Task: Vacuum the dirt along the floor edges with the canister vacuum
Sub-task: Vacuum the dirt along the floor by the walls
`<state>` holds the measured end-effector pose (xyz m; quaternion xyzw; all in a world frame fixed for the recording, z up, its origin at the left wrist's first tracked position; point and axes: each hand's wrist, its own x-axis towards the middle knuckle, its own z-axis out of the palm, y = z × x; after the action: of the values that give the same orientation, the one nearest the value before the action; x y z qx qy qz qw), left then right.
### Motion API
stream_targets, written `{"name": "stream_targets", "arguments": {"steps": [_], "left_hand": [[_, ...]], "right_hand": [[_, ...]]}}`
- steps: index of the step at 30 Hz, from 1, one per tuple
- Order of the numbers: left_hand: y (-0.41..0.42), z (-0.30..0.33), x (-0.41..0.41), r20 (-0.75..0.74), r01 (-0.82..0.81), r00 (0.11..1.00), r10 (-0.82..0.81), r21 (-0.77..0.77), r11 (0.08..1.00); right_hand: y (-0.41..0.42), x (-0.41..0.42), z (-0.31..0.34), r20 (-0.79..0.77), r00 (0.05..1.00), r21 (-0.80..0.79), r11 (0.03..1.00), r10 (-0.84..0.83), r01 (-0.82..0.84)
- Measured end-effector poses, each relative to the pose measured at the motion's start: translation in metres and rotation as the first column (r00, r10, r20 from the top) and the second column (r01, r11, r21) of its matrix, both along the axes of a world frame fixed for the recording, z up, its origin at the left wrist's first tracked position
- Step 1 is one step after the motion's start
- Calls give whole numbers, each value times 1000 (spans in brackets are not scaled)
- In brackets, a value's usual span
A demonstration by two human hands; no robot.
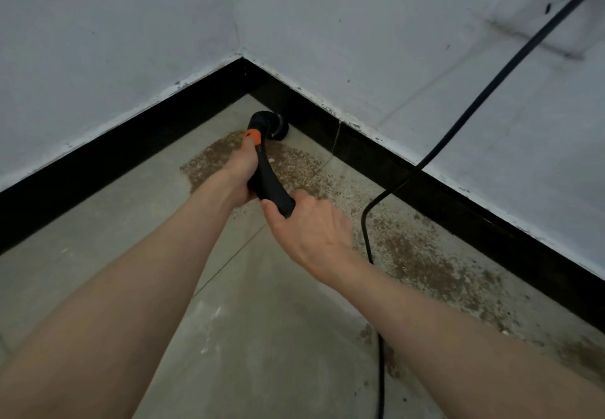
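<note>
Black vacuum handle [266, 178] gripped, both hands' fingers [250, 149] curled.

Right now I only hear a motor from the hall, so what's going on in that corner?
A person is vacuuming a floor corner. The left hand grips the black vacuum handle near its orange collar; the right hand holds its lower end. The round brush nozzle sits by the black baseboard. Brown dirt is spread along the right-hand wall edge and around the nozzle. A black power cord runs across the floor.
</note>
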<state>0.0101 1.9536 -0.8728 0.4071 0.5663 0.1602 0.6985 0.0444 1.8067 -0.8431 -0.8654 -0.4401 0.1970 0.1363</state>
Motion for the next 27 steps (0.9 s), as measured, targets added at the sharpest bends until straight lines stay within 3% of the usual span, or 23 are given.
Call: {"name": "stream_targets", "arguments": {"steps": [19,27], "left_hand": [[-56,14,18,34,42,999,-40,-38,998],[-17,27,-23,40,-61,997,59,33,998]], "right_hand": [[-51,14,17,71,997,-45,998,-33,37],[-16,-15,23,48,997,42,997,55,-57]]}}
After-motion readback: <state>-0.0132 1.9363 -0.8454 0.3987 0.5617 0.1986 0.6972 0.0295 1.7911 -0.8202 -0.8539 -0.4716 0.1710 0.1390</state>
